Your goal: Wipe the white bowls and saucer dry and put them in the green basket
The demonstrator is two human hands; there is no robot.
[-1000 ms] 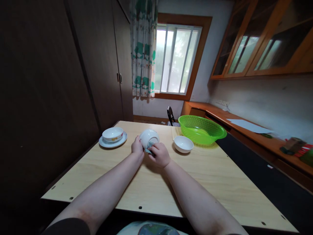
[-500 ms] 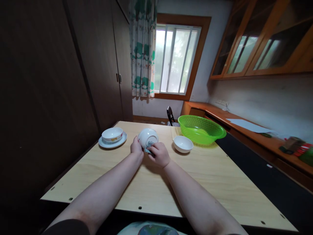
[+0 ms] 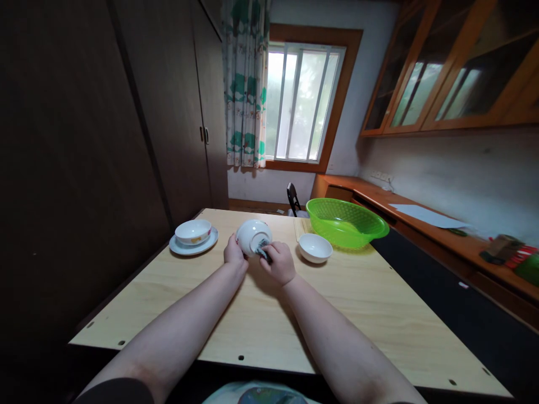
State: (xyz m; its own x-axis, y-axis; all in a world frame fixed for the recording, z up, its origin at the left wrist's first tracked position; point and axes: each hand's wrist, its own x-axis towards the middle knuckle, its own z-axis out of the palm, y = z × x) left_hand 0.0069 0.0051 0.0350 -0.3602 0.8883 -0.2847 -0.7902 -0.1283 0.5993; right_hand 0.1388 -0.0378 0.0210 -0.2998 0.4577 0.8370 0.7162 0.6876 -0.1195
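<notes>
Over the table (image 3: 252,325), left hand (image 3: 233,252) grips a bowl (image 3: 246,232), foot (image 3: 256,241) facing the camera; right hand (image 3: 281,264) pinches cloth (image 3: 263,246)

Held bowl (image 3: 251,235): looks glazed ceramic, smooth, glossy, catching highlights. Grey-green wad (image 3: 262,248) at its foot ring: rough-textured; cloth or scouring mesh, too small to tell. Table (image 3: 248,320): pale wood grain, smooth, low sheen. Far-right basin (image 3: 362,225): shiny translucent green plastic, patterned wall. Left wardrobe (image 3: 172,101): dark, wood-like, mostly matt.

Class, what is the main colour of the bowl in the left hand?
The bowl is mainly white, best seen in the head view.
</notes>
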